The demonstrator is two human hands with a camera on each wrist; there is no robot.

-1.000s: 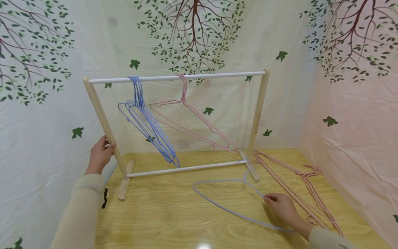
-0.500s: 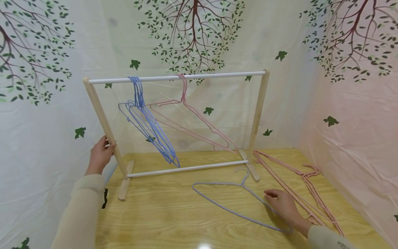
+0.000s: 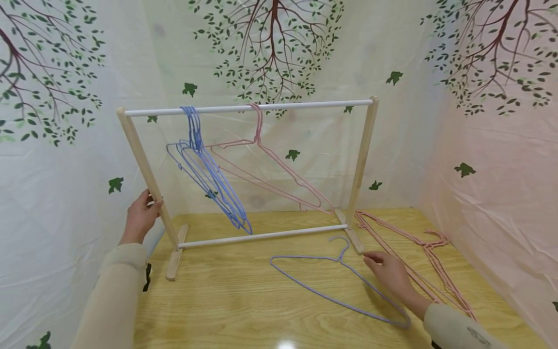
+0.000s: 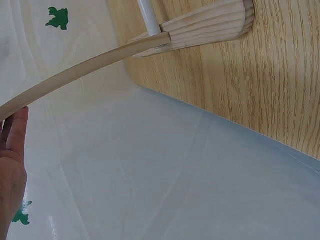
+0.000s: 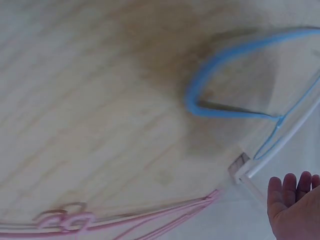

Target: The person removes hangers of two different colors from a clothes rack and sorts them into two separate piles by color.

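Note:
My left hand grips the left wooden post of a small clothes rack; the left wrist view shows that post running just above the left hand. Several blue hangers and a pink hanger hang on the top rail. One blue wire hanger lies flat on the table. My right hand hovers beside its right arm, fingers straight and holding nothing. In the right wrist view the right hand is spread, apart from the blue hanger.
A bundle of pink hangers lies on the wooden table right of the rack's right foot; the right wrist view also shows these pink hangers. Tree-printed sheets wall the table at the back and both sides. The rack's left foot stands near the table edge.
My right hand has slid up and left along the loose blue hanger, toward its hook. The hanger has shifted slightly on the table. The left hand has stayed on the post.

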